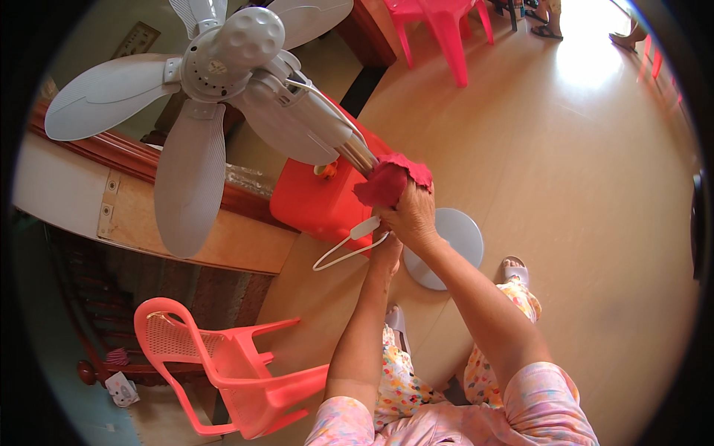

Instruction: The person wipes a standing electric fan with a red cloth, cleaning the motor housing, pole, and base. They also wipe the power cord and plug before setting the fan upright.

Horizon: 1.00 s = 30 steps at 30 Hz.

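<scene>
A white pedestal fan (239, 56) with several broad blades stands tilted across the upper left. Its metal pole (357, 151) runs down toward a round grey base (464, 237) on the floor. My right hand (414, 216) presses a dark red cloth (389, 181) around the pole. Just below it, my left hand (389, 245) closes about the pole, its fingers mostly hidden. A white cord with an inline switch (365, 227) loops out beside the left hand.
Behind the pole sits a red plastic container (312, 195) with a small orange-and-yellow item (326, 170) on it. A coral plastic armchair (234, 357) stands at lower left, near a wooden stair railing (89, 301). Pink plastic chairs (446, 33) and other people's feet (546, 32) are farther off.
</scene>
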Each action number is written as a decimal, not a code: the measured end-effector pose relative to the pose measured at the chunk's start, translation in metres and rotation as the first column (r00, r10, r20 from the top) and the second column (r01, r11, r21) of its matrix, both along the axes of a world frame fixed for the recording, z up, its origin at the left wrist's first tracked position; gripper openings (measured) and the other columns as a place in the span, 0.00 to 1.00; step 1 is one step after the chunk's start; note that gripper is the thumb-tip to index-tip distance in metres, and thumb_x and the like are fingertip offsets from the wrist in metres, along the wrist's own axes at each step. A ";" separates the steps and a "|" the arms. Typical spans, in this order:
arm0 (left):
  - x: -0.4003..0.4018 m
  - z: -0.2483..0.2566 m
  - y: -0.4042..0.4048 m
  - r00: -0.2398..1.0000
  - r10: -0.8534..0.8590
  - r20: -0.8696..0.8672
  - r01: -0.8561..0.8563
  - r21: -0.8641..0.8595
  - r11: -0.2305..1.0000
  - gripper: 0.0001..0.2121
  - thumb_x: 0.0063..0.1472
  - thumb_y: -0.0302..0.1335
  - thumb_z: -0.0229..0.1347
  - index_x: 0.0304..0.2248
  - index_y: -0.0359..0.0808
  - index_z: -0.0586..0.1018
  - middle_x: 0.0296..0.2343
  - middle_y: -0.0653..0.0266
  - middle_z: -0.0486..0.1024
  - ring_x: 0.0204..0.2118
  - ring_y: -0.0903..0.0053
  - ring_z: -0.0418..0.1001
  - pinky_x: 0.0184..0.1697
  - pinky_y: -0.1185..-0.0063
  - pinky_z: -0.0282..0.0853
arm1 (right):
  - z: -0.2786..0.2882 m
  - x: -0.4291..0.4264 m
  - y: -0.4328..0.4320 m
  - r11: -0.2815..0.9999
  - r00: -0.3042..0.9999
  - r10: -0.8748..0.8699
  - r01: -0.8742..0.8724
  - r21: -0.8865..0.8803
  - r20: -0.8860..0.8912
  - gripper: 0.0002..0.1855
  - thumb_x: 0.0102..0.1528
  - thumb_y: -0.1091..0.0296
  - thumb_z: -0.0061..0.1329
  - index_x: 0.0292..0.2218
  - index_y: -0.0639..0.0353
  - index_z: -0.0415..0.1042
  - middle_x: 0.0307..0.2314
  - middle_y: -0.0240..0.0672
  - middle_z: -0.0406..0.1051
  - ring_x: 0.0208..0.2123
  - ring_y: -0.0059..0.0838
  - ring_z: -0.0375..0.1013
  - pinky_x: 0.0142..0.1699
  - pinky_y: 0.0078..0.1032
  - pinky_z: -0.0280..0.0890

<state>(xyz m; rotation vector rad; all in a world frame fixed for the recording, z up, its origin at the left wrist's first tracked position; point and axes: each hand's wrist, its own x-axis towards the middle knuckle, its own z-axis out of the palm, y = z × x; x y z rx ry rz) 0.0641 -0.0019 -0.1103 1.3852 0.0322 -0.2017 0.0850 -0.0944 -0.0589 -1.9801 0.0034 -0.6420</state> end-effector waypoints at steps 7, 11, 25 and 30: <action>-0.002 -0.003 0.001 0.997 0.012 -0.079 -0.012 0.002 1.000 0.12 0.53 0.21 0.48 0.38 0.41 0.66 0.27 0.74 0.66 0.24 0.90 0.61 0.23 0.88 0.56 | -0.050 -0.015 -0.007 0.999 0.999 0.052 -0.052 0.004 -0.011 0.25 0.39 0.60 0.53 0.40 0.56 0.64 0.32 0.40 0.67 0.39 0.43 0.63 0.50 0.36 0.49; -0.002 0.008 -0.007 0.984 0.066 -0.164 -0.068 -0.007 0.998 0.10 0.51 0.19 0.47 0.33 0.42 0.67 0.22 0.76 0.64 0.19 0.92 0.56 0.20 0.89 0.50 | -0.058 -0.010 -0.012 0.995 0.995 0.099 -0.099 0.023 -0.029 0.23 0.38 0.63 0.53 0.38 0.56 0.64 0.31 0.39 0.68 0.38 0.43 0.64 0.48 0.36 0.52; -0.004 -0.019 0.018 0.959 0.250 -0.130 -0.252 0.006 0.968 0.04 0.47 0.19 0.47 0.25 0.34 0.70 0.24 0.66 0.72 0.25 0.80 0.71 0.23 0.82 0.66 | 0.023 0.003 -0.018 0.939 0.916 0.197 -0.279 0.201 0.348 0.16 0.34 0.77 0.46 0.31 0.63 0.65 0.26 0.42 0.66 0.27 0.47 0.64 0.32 0.32 0.60; -0.015 -0.019 -0.005 0.915 0.315 -0.252 -0.306 0.075 0.949 0.06 0.47 0.18 0.45 0.26 0.35 0.71 0.25 0.66 0.72 0.27 0.79 0.71 0.23 0.83 0.66 | 0.008 0.016 -0.011 0.794 0.905 0.344 -0.422 0.438 0.248 0.16 0.32 0.74 0.53 0.27 0.63 0.66 0.19 0.44 0.68 0.25 0.40 0.69 0.28 0.29 0.63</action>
